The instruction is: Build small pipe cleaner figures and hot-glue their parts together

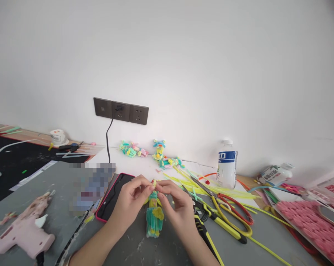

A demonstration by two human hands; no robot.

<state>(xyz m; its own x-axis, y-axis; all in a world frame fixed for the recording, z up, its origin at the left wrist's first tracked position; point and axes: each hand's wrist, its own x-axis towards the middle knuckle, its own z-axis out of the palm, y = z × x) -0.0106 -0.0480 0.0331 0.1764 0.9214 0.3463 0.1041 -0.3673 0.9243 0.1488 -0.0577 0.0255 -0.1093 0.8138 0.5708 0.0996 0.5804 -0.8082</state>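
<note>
At the centre, a small pipe-cleaner figure (154, 221) with a teal body and a yellow flower on its front stands just below my hands. My left hand (134, 197) is closed, thumb and fingertips pinching a short yellow pipe-cleaner piece (154, 183) at the figure's top end. From the other side, my right hand (176, 201) pinches the same piece, its fingertips nearly meeting those of the left. Fingers hide part of the figure's upper end, so I cannot tell whether the piece is joined to it.
A phone (114, 199) lies left of my hands, a pink glue gun (25, 229) farther left. Scissors (230, 212), pliers (219, 221) and yellow pipe cleaners (238, 193) lie right. Finished-looking figures (167, 160) and a white bottle (227, 166) are by the wall, below sockets (121, 111).
</note>
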